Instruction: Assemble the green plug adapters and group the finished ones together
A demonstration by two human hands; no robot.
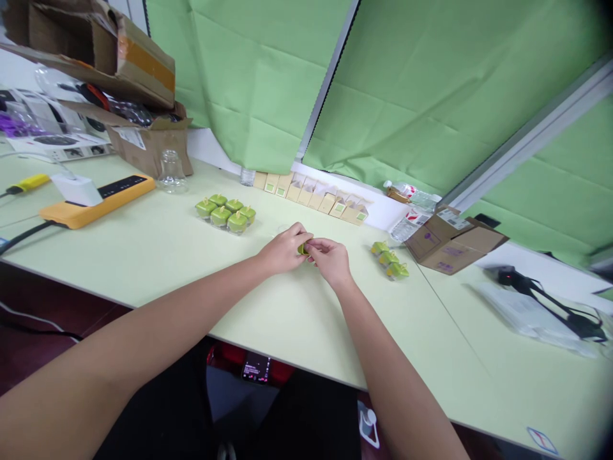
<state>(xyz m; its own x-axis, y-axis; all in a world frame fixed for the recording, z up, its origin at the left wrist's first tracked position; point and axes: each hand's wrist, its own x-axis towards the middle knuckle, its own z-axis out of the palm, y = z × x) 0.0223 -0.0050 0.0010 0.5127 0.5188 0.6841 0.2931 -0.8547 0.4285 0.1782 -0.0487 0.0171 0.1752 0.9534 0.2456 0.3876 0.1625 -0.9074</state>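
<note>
Both hands meet over the middle of the table (306, 326). My left hand (283, 249) is closed around a small green-lidded container (301, 248), mostly hidden by the fingers. From the other side, my right hand (331, 259) pinches the same piece with thumb and fingertips. To the left stands a block of several green-lidded clear cups (226, 213) with small tabs on top. On the right is a shorter row of the same green-lidded cups (389, 260).
Small tan boxes (311, 195) line the wall behind. An orange power strip (98, 201), a clear jar (172, 172) and cardboard boxes (148, 144) stand at left. Plastic bottles (409, 220), an open carton (450, 239) and a black strap-like device (550, 300) lie at right.
</note>
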